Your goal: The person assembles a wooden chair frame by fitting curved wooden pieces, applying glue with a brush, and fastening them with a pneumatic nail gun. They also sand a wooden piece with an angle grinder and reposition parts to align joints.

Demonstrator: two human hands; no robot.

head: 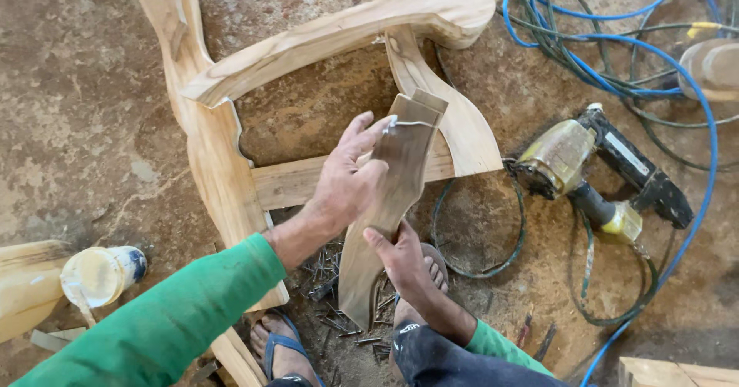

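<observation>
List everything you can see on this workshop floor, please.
Curved wooden piece: one, brown, held upright at centre.
Wooden frame: one, pale, lying on the floor behind it.
Nail gun: one, black and yellowish, right.
Hoses and cables: several, blue and green, upper right.
Glue pot: one, white, tipped over at left.
Nails: many, dark, scattered by the feet.
Sandals: blue, on the feet.
Left hand: green sleeve, fingers spreading something white near the piece's top.
Right hand: gripping the piece lower down.
</observation>
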